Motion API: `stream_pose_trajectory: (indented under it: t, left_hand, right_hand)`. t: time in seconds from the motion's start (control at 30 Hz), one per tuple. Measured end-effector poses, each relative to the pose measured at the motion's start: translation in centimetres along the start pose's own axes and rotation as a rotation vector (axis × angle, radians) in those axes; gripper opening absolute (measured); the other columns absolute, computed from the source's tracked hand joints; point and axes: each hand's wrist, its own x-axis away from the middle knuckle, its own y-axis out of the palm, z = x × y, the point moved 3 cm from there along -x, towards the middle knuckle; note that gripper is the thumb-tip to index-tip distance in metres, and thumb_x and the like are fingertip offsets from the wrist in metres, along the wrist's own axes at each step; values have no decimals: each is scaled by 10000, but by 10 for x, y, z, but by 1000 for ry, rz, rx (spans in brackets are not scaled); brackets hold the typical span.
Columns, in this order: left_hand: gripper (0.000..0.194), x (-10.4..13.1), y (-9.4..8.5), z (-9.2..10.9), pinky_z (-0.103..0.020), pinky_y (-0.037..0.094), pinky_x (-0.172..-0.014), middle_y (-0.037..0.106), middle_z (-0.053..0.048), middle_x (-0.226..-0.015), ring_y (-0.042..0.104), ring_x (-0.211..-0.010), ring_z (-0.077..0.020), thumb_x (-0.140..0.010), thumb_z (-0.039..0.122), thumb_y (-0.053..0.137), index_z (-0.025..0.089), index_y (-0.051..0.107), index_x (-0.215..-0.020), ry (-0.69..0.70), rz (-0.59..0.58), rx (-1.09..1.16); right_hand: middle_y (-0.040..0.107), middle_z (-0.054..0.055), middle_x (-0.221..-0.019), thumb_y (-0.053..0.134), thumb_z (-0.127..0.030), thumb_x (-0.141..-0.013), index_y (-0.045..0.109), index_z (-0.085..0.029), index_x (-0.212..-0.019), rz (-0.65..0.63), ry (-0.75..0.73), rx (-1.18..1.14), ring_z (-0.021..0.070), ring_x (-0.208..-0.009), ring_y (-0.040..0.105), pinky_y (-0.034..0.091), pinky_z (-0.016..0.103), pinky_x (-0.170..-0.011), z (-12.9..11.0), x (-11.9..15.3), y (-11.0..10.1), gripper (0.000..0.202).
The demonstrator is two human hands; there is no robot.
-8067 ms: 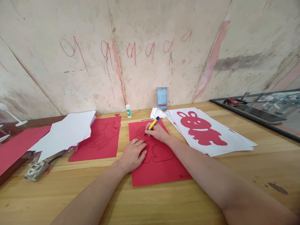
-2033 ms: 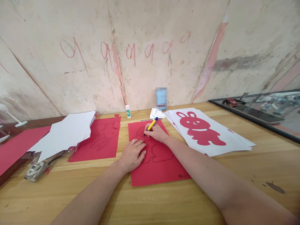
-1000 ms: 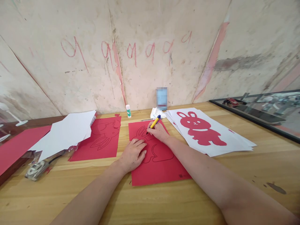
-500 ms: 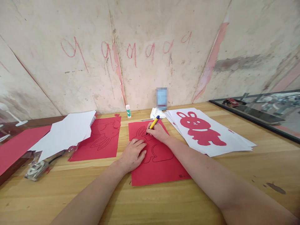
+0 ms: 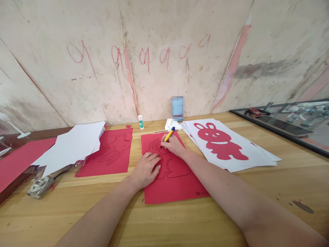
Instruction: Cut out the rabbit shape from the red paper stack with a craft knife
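Note:
A red sheet of paper (image 5: 169, 190) with a rabbit outline in dark lines lies on the wooden table. My left hand (image 5: 147, 169) rests flat on its left edge, fingers spread a little, covering part of the drawing. In my right hand (image 5: 174, 145) is a yellow pen (image 5: 169, 134) with a blue end, gripped between thumb and fingers. The pen leans, and its dark tip is at the paper near the rabbit's ears and head. My right forearm hides the sheet's right side.
Left lie another red sheet with a rabbit outline (image 5: 117, 163), white papers (image 5: 72, 145) and a tape measure (image 5: 41, 185). A glue stick (image 5: 141, 122) stands near the wall. Right are white sheets with a red rabbit cutout (image 5: 223, 145) and a black-framed glass panel (image 5: 288, 127).

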Motion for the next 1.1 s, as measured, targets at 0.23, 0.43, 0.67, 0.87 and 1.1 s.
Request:
stream_pose_trajectory:
  t: [0.23,0.43,0.67,0.87,1.1]
  left_hand:
    - [291,0,-1,1,-458,449,-995,630,-99,-1194,516,-1106,-253,-925,228,464,165,603,-1173,-3,-6,-4]
    - [292,0,-1,1,-459,454,-987,633,-95,-1184,528,-1099,-249,-923,229,468,182,606,-1177,-8,-2,2]
    - [283,-1,-2,2,-451,460,-981,637,-95,-1176,521,-1097,-250,-926,223,463,174,608,-1165,0,-2,-4]
    - [288,-1,-2,2,-439,456,-989,634,-99,-1183,512,-1095,-251,-930,223,463,151,603,-1171,3,-6,-10]
    - [293,0,-1,1,-440,451,-998,631,-98,-1191,508,-1109,-251,-927,221,465,153,602,-1178,0,-3,-12]
  right_hand:
    - [488,-53,-466,580,-246,-639,496,-198,-630,-77,7,-80,112,-468,451,345,249,-492,1,0,3,97]
    - [496,-53,-480,583,-252,-649,502,-199,-648,-98,-9,-95,114,-476,462,354,251,-502,1,1,3,97]
    - [492,-49,-474,578,-262,-640,502,-197,-630,-57,0,-63,112,-476,461,356,251,-505,1,0,2,101]
    - [495,-51,-478,584,-272,-648,499,-199,-641,-90,-6,-77,111,-480,459,355,246,-502,1,0,3,112]
    - [502,-53,-497,590,-261,-660,503,-196,-654,-125,-20,-109,112,-492,462,366,252,-522,0,1,4,109]
